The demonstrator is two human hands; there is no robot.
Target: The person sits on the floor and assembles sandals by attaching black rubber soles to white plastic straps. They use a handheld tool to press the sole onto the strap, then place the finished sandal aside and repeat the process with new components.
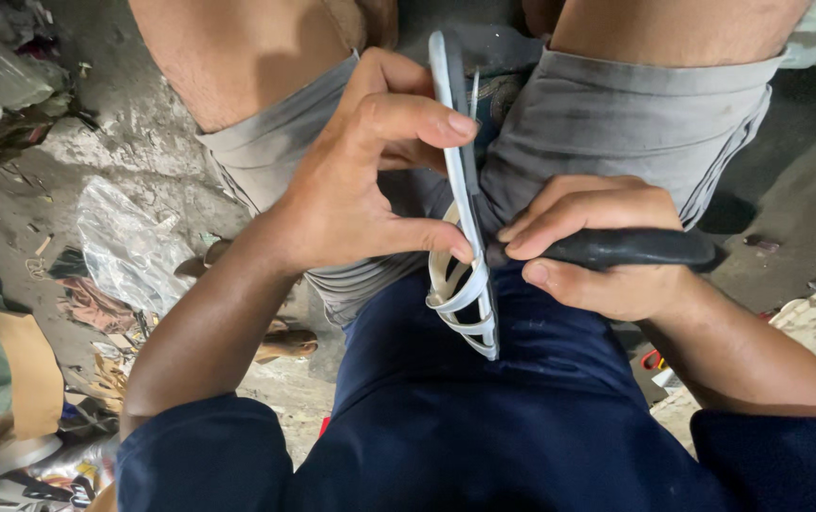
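Pale grey strappy sandal with a thin flat sole (463, 204) held on edge over the lap between grey shorts (616, 123), pinched by the left hand (351, 190) with thumb and forefinger closed on the sole's rim. Right hand (597, 251) wrapped tight around a black rounded tool handle (635, 248), its working end hidden where it meets the sole beside the looped straps (460, 299). Seemingly mid-repair at the strap anchor, calling for steady pressure; littered concrete floor (123, 161) below.
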